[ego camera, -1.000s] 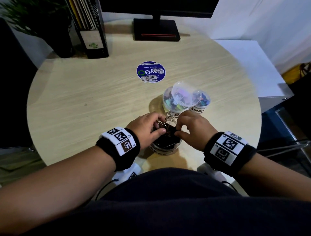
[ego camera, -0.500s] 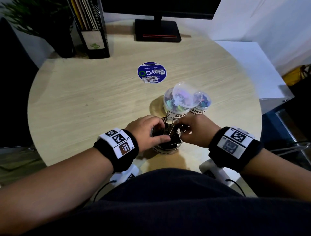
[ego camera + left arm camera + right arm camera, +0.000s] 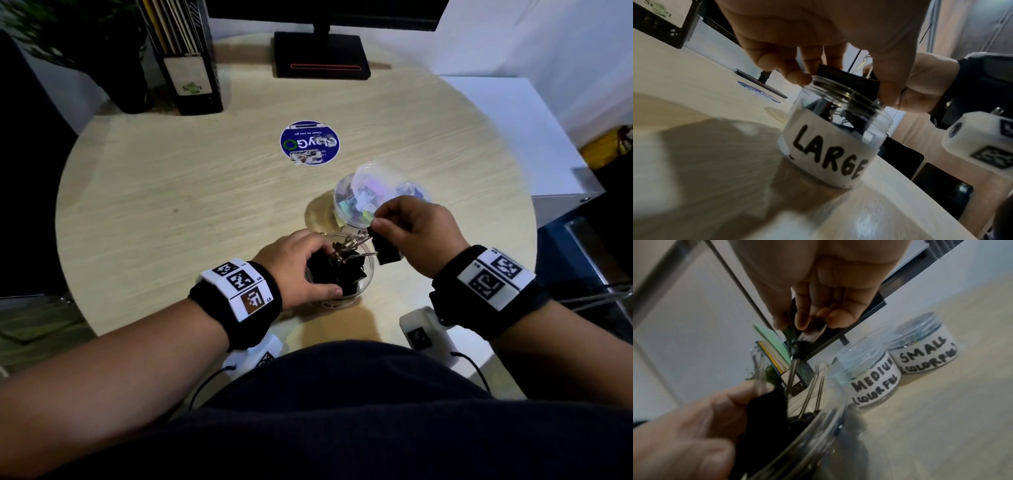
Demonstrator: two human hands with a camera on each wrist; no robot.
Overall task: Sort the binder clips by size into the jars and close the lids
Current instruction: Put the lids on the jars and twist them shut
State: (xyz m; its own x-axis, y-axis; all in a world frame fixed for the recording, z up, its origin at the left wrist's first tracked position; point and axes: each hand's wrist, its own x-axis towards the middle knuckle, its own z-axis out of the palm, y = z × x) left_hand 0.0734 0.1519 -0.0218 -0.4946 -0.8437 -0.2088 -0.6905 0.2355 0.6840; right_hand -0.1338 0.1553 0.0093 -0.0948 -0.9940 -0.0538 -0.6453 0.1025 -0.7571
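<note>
The clear jar labelled LARGE (image 3: 367,274) (image 3: 828,146) stands open near the table's front edge, packed with black binder clips. My left hand (image 3: 322,270) (image 3: 844,81) curls over its mouth and grips a black clip (image 3: 849,82) at the rim. Just right of and above the jar, my right hand (image 3: 376,222) (image 3: 805,322) pinches another black clip (image 3: 387,251) (image 3: 812,334), its wire handles hanging toward the jar. Behind stand the MEDIUM jar (image 3: 346,205) (image 3: 869,378), with a loose clear lid (image 3: 375,186) tilted on it, and the SMALL jar (image 3: 416,192) (image 3: 925,350), which holds coloured clips.
A blue round sticker (image 3: 310,142) lies mid-table. The monitor base (image 3: 322,54), a file holder (image 3: 188,68) and a dark plant pot (image 3: 130,85) line the far edge. A white cabinet (image 3: 513,137) adjoins the table on the right.
My right hand has risen up and to the right from the large jar's mouth, carrying a black clip. My left hand has stayed on the jar.
</note>
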